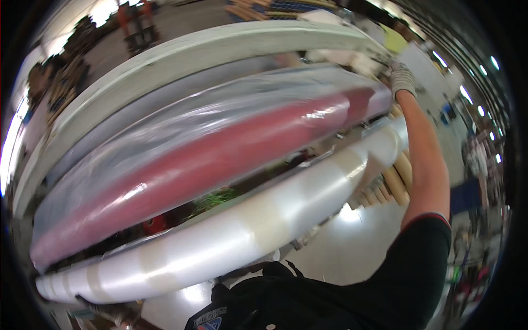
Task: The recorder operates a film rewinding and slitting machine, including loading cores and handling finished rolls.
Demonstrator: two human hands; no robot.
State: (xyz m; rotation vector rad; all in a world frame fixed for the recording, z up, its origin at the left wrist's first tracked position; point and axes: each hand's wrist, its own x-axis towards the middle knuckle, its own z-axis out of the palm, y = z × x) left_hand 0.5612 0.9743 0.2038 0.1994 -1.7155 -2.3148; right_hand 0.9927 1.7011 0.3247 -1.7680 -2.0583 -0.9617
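A long red fabric roll [220, 157] wrapped in clear plastic lies across the view, tilted up to the right. My right hand [402, 80], in a grey knit glove, reaches out to the roll's far right end and grips it there. Below and parallel to it runs a thick white roll of plastic film [247, 234]. At the lower left edge, under that roll's end, a blurred grey glove shape [110, 313] looks like my left hand. Its grip is not visible.
A pale green machine beam [192, 49] arches above the red roll. Several brown cardboard tubes [396, 179] stick out at the right beside my forearm. A glossy light floor [352, 242] lies below. Stacked goods [66, 82] stand at the far left, and a blurred person [476, 159] stands far right.
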